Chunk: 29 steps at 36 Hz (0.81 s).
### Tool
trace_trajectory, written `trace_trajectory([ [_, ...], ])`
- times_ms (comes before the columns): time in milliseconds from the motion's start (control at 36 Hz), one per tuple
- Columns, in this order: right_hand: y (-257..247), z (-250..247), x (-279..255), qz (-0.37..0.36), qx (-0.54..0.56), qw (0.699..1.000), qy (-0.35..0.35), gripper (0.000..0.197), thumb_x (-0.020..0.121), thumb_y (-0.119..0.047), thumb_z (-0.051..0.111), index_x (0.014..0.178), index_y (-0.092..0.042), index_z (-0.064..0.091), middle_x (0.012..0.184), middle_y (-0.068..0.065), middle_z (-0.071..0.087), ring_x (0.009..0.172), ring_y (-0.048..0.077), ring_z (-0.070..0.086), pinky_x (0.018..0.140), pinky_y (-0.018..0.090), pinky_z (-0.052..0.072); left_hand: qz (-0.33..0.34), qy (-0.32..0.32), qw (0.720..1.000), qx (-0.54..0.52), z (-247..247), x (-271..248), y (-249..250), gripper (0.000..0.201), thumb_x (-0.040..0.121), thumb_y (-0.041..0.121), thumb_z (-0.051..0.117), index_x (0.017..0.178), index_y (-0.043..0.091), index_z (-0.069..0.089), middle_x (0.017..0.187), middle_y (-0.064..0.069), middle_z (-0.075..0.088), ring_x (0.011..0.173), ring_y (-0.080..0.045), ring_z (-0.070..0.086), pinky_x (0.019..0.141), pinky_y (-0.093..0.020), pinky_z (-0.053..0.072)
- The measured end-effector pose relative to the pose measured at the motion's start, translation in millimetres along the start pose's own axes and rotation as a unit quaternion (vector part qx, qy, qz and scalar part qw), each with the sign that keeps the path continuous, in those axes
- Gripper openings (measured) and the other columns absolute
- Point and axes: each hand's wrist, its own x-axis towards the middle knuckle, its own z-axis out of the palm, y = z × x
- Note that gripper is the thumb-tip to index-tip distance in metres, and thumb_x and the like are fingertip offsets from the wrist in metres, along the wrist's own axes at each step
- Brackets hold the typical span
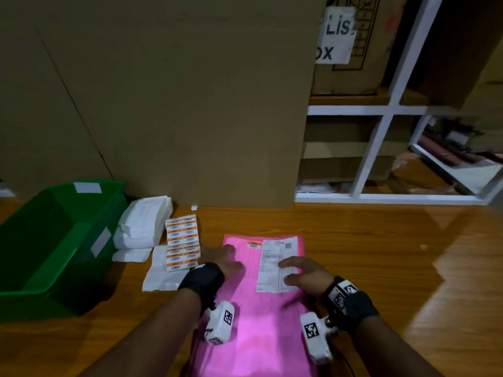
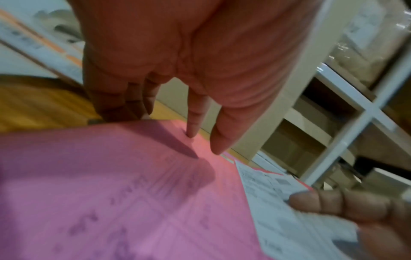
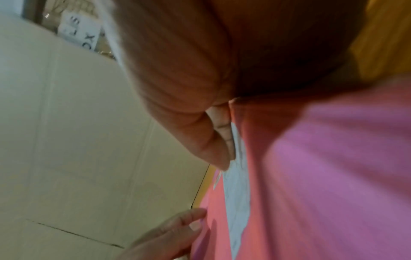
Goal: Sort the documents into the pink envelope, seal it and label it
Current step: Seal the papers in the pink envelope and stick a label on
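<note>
A pink envelope (image 1: 261, 317) lies flat on the wooden table (image 1: 367, 254) in front of me. A white printed label (image 1: 269, 268) sits on its upper right part, with a small orange sticker (image 1: 253, 244) beside it. My right hand (image 1: 295, 270) lies flat on the label with straight fingers (image 2: 333, 202) pressing it down. My left hand (image 1: 226, 258) rests on the envelope's upper left edge, fingertips (image 2: 191, 135) touching the pink surface (image 2: 111, 193). In the right wrist view the right thumb (image 3: 218, 153) lies against the label (image 3: 238, 193). Neither hand holds anything.
A sheet of orange barcode stickers (image 1: 181, 243) and white backing paper (image 1: 160, 276) lie left of the envelope. Behind them is a stack of white papers (image 1: 144, 224), then a green bin (image 1: 54, 240). A tall cardboard box (image 1: 177, 104) and white shelving (image 1: 381, 131) stand behind.
</note>
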Motion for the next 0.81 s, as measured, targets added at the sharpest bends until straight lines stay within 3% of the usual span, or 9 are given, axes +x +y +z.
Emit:
trace_trajectory([
  [56, 6, 0, -5, -0.023, 0.034, 0.999, -0.007, 0.044, 0.079, 0.018, 0.061, 0.097, -0.02, 0.072, 0.126, 0.004, 0.063, 0.116, 0.022, 0.061, 0.083, 0.022, 0.055, 0.019, 0.0, 0.997, -0.078, 0, -1, -2, 0.053, 0.09, 0.03, 0.065, 0.141, 0.033, 0.051, 0.146, -0.004, 0.052, 0.122, -0.024, 0.057, 0.091, -0.029, 0.052],
  [111, 10, 1, -11, -0.046, 0.077, 0.996, -0.006, 0.044, 0.081, 0.021, 0.056, 0.095, -0.017, 0.074, 0.125, 0.005, 0.064, 0.118, 0.023, 0.061, 0.088, 0.026, 0.055, 0.042, 0.0, 0.99, -0.134, 2, -2, -7, 0.044, 0.092, 0.026, 0.067, 0.133, 0.034, 0.056, 0.14, 0.003, 0.055, 0.11, -0.018, 0.058, 0.079, -0.022, 0.048],
  [167, 8, -1, -19, -0.06, 0.111, 0.992, 0.0, 0.041, 0.086, 0.02, 0.053, 0.094, -0.013, 0.075, 0.122, 0.005, 0.067, 0.113, 0.02, 0.065, 0.085, 0.027, 0.056, 0.071, -0.002, 0.978, -0.195, 0, -4, -14, 0.027, 0.09, 0.026, 0.071, 0.114, 0.038, 0.066, 0.13, 0.009, 0.057, 0.107, -0.016, 0.058, 0.081, -0.026, 0.05],
  [250, -6, -12, -31, -0.106, 0.136, 0.984, 0.043, 0.036, 0.09, 0.018, 0.05, 0.089, -0.009, 0.074, 0.106, -0.001, 0.071, 0.094, -0.003, 0.068, 0.076, 0.011, 0.05, 0.117, -0.004, 0.935, -0.334, -5, -6, -26, 0.018, 0.088, 0.015, 0.075, 0.096, 0.032, 0.074, 0.119, 0.007, 0.066, 0.11, -0.019, 0.062, 0.088, -0.031, 0.054],
  [361, -22, -30, -29, -0.163, 0.184, 0.965, 0.087, 0.042, 0.092, 0.014, 0.05, 0.079, -0.016, 0.077, 0.101, -0.004, 0.076, 0.102, 0.002, 0.067, 0.085, 0.017, 0.05, 0.163, -0.053, 0.866, -0.47, -14, -25, -31, 0.027, 0.09, 0.0, 0.07, 0.114, 0.012, 0.069, 0.08, 0.002, 0.062, 0.075, -0.017, 0.057, 0.052, -0.019, 0.045],
  [444, -41, -32, -25, -0.195, 0.178, 0.961, 0.084, 0.038, 0.092, 0.009, 0.052, 0.083, -0.017, 0.078, 0.106, -0.003, 0.076, 0.107, 0.008, 0.066, 0.09, 0.021, 0.05, 0.191, -0.039, 0.857, -0.477, -22, -35, -37, 0.036, 0.085, -0.005, 0.072, 0.117, 0.011, 0.069, 0.095, 0.004, 0.072, 0.086, -0.012, 0.065, 0.071, -0.023, 0.054],
  [528, -67, -27, -18, -0.25, 0.163, 0.953, 0.056, 0.034, 0.092, 0.008, 0.055, 0.088, -0.018, 0.077, 0.102, -0.006, 0.076, 0.102, 0.005, 0.067, 0.083, 0.017, 0.048, 0.211, 0.062, 0.862, -0.457, -38, -45, -46, 0.04, 0.081, -0.01, 0.066, 0.111, 0.015, 0.073, 0.118, 0.001, 0.071, 0.106, -0.012, 0.065, 0.099, -0.035, 0.049],
  [667, -111, 0, -4, -0.292, 0.108, 0.949, -0.048, 0.033, 0.087, 0.007, 0.065, 0.103, -0.02, 0.071, 0.118, -0.008, 0.068, 0.107, -0.006, 0.062, 0.087, 0.009, 0.045, 0.181, 0.175, 0.848, -0.466, -87, -59, -73, 0.044, 0.088, -0.014, 0.062, 0.103, 0.024, 0.077, 0.119, -0.004, 0.071, 0.102, -0.019, 0.065, 0.097, -0.042, 0.048],
  [805, -141, 44, 10, -0.299, 0.044, 0.948, -0.099, 0.044, 0.081, 0.008, 0.064, 0.104, -0.029, 0.07, 0.128, -0.005, 0.063, 0.117, 0.007, 0.06, 0.088, 0.016, 0.051, 0.17, 0.257, 0.851, -0.425, -135, -70, -113, 0.034, 0.083, -0.005, 0.067, 0.102, 0.021, 0.078, 0.094, 0.013, 0.075, 0.082, 0.002, 0.064, 0.084, -0.023, 0.048],
])
